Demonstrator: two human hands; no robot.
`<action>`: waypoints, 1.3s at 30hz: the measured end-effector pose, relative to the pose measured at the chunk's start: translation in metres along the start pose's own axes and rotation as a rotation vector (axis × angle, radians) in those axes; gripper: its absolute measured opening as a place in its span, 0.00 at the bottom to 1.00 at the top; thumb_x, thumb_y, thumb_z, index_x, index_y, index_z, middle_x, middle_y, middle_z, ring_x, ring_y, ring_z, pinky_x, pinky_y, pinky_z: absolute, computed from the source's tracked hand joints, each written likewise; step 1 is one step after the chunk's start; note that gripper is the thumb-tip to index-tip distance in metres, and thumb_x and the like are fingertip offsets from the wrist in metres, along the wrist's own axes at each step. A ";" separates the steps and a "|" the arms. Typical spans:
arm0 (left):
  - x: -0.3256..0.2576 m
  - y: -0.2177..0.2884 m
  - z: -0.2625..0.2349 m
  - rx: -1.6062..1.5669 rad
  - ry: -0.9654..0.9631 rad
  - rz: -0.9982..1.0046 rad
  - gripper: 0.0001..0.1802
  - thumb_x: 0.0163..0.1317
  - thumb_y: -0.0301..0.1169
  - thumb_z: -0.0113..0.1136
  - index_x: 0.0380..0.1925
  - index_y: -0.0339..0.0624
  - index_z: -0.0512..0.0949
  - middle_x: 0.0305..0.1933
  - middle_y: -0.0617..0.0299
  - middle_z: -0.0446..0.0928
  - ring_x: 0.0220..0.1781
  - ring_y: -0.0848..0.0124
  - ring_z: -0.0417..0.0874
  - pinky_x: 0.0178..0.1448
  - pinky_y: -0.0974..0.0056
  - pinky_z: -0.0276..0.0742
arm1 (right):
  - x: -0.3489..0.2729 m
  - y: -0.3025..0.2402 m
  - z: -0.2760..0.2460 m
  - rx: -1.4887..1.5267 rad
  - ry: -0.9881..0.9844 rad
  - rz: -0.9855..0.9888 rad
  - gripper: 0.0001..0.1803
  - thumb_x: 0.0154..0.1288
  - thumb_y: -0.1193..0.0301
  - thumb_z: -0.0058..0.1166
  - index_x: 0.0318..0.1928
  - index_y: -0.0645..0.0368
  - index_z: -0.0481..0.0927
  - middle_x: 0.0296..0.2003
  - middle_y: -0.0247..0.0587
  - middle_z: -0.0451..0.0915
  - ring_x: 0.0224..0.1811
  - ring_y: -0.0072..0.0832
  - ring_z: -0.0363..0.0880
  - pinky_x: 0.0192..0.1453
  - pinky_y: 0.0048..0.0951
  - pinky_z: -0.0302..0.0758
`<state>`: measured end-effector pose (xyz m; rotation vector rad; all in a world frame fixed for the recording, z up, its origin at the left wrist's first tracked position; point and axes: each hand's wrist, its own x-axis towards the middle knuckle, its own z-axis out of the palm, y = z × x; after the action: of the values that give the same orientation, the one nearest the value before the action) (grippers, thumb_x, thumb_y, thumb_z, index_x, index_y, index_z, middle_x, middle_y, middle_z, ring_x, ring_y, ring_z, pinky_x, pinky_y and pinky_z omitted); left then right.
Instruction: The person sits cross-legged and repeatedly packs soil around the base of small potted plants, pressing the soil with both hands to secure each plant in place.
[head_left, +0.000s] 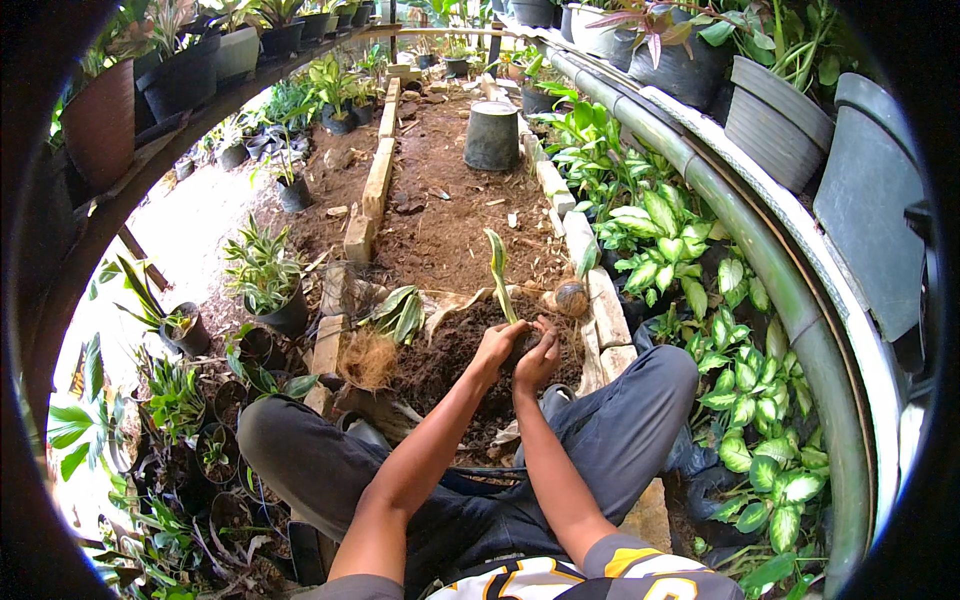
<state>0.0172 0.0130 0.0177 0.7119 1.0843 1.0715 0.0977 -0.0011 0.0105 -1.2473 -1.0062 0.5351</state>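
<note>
A young plant with one tall yellow-green striped leaf (pixel 498 268) stands upright above the dark soil. At its base, my left hand (pixel 494 348) is closed with the fingers round the lower leaf. Close beside it, my right hand (pixel 538 358) curls round a dark mass under the leaf; whether this is a small black pot or a clump of soil I cannot tell. Loose dark soil (pixel 440 368) lies heaped below both hands. Left of the heap are brown fibre (pixel 368 360) and cut striped leaves (pixel 402 312). A round brown husk (pixel 571 298) rests just beyond my right hand.
Brick edging (pixel 378 180) borders the brown soil bed on both sides. An upturned black pot (pixel 492 136) stands farther up it. Potted plants (pixel 275 275) crowd the left. Variegated leafy plants (pixel 665 240) grow at right beneath a curved bamboo rail (pixel 775 270).
</note>
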 end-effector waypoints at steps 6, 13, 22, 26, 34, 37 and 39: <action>0.000 0.024 -0.022 -0.117 0.036 -0.155 0.31 0.64 0.56 0.54 0.52 0.41 0.79 0.46 0.56 0.83 0.42 0.66 0.84 0.46 0.60 0.79 | 0.019 0.002 -0.001 0.282 -0.470 0.310 0.34 0.74 0.42 0.31 0.56 0.58 0.76 0.54 0.43 0.77 0.54 0.30 0.76 0.59 0.28 0.69; -0.005 0.032 -0.029 0.400 -0.113 0.009 0.49 0.58 0.76 0.35 0.60 0.47 0.75 0.71 0.47 0.62 0.75 0.56 0.56 0.76 0.48 0.42 | 0.035 0.015 -0.012 0.347 -0.855 0.667 0.35 0.68 0.36 0.37 0.55 0.50 0.81 0.58 0.38 0.74 0.63 0.31 0.67 0.69 0.38 0.55; -0.011 0.050 -0.013 0.135 0.087 0.042 0.52 0.64 0.71 0.30 0.70 0.35 0.56 0.66 0.41 0.67 0.72 0.53 0.62 0.71 0.50 0.58 | 0.033 0.024 -0.014 0.878 -0.702 0.913 0.25 0.70 0.48 0.42 0.49 0.57 0.76 0.42 0.44 0.83 0.40 0.35 0.85 0.44 0.44 0.83; -0.019 0.038 0.001 0.647 0.281 0.416 0.40 0.71 0.60 0.33 0.62 0.33 0.69 0.62 0.39 0.71 0.65 0.54 0.72 0.69 0.58 0.62 | 0.029 0.016 -0.014 1.080 -0.563 1.066 0.20 0.70 0.52 0.43 0.45 0.54 0.78 0.38 0.40 0.84 0.37 0.35 0.84 0.44 0.40 0.82; -0.020 -0.001 0.020 0.539 0.481 0.654 0.26 0.72 0.46 0.39 0.39 0.36 0.79 0.41 0.47 0.75 0.45 0.49 0.77 0.51 0.51 0.71 | 0.022 0.019 -0.014 0.921 -0.575 1.013 0.19 0.69 0.56 0.47 0.49 0.56 0.78 0.40 0.36 0.82 0.40 0.32 0.81 0.49 0.34 0.78; -0.027 -0.006 0.028 0.560 0.552 0.770 0.23 0.71 0.46 0.42 0.41 0.38 0.78 0.43 0.48 0.74 0.44 0.50 0.78 0.49 0.51 0.71 | 0.023 0.023 -0.018 0.945 -0.622 0.957 0.17 0.68 0.59 0.48 0.50 0.56 0.78 0.42 0.35 0.80 0.44 0.30 0.79 0.51 0.32 0.77; -0.031 -0.009 0.030 0.556 0.582 0.753 0.21 0.68 0.47 0.46 0.44 0.41 0.77 0.45 0.50 0.74 0.47 0.52 0.77 0.51 0.52 0.69 | 0.026 0.026 -0.023 0.915 -0.697 0.984 0.16 0.66 0.60 0.49 0.48 0.56 0.79 0.44 0.36 0.79 0.47 0.29 0.77 0.52 0.31 0.75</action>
<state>0.0455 -0.0183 0.0308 1.3693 1.7115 1.7029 0.1346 0.0154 -0.0055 -0.6132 -0.4641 2.0332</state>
